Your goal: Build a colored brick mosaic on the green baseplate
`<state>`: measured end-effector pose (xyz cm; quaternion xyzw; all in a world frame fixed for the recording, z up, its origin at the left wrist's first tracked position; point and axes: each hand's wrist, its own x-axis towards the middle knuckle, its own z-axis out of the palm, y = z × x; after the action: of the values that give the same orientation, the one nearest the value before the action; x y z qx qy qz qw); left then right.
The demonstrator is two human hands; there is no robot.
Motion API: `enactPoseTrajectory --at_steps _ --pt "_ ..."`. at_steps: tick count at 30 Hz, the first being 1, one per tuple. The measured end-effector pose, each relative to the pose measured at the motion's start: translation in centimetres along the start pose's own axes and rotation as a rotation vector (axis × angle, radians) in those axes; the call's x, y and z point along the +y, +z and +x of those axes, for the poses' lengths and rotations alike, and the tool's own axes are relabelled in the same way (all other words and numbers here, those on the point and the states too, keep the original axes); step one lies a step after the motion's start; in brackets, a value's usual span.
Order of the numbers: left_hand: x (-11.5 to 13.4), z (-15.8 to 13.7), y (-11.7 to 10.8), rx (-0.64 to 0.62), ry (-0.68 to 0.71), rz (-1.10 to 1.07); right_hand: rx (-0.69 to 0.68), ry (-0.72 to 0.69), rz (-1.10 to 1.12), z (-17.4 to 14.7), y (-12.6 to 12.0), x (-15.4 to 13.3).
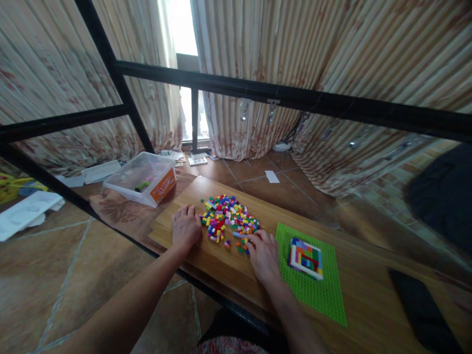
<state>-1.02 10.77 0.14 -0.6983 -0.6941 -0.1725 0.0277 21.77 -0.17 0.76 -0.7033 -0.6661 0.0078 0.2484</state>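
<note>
A loose pile of small colourful building bricks is spread on a wooden table. My left hand rests at the pile's left edge, palm down, with its fingers loosely bent and slightly apart. At the right edge, my right hand has its fingertips among some bricks, fingers apart; what lies under them is hidden. Right of that hand, a green baseplate carries a square brick build with a partly white border and a multicoloured inside.
A dark phone-like slab lies at the table's right. Beyond the left end stands a clear plastic box with an orange label. Black metal bars cross in front of the curtains. Papers lie on the tiled floor.
</note>
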Motion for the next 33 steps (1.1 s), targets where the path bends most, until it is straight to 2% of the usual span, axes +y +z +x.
enactPoseTrajectory --at_steps 9,12,15,17,20,21,22,24,29,31,33 --pt "-0.5 0.5 0.3 0.013 -0.014 -0.088 0.035 0.058 0.235 -1.1 -1.1 0.0" --pt "-0.6 0.5 -0.5 0.084 -0.07 -0.259 0.064 0.142 0.378 -1.6 -1.5 -0.5" --pt "0.6 -2.0 -2.3 0.195 -0.087 -0.553 0.084 0.279 0.615 -2.4 -2.2 -1.4" --pt "2.3 -5.1 -3.6 0.049 -0.042 -0.842 0.077 0.35 0.758 -3.2 -2.9 -2.2" --pt "5.3 -9.8 -5.1 -0.455 -0.021 -1.238 0.014 0.365 0.884 -4.5 -4.1 -3.5" --pt "6.2 -10.9 -5.4 -0.584 -0.057 -1.32 -0.013 0.361 0.91 -5.0 -4.4 -3.8" --pt "6.9 -11.7 -5.7 -0.644 -0.098 -1.387 -0.037 0.361 0.937 -5.3 -4.7 -4.1" --pt "7.7 -12.3 -6.0 -0.719 -0.161 -1.482 -0.073 0.375 1.006 -5.8 -5.0 -4.2" --pt "7.9 -11.3 -6.0 -0.868 -0.289 -1.591 -0.112 0.444 1.13 -5.9 -4.3 -3.2" --pt "7.9 -11.1 -5.5 -0.879 -0.421 -1.625 -0.094 0.424 1.03 -5.8 -3.6 -2.5" --pt "7.9 -11.2 -5.1 -0.856 -0.554 -1.635 -0.056 0.347 0.85 -5.6 -2.8 -1.8"
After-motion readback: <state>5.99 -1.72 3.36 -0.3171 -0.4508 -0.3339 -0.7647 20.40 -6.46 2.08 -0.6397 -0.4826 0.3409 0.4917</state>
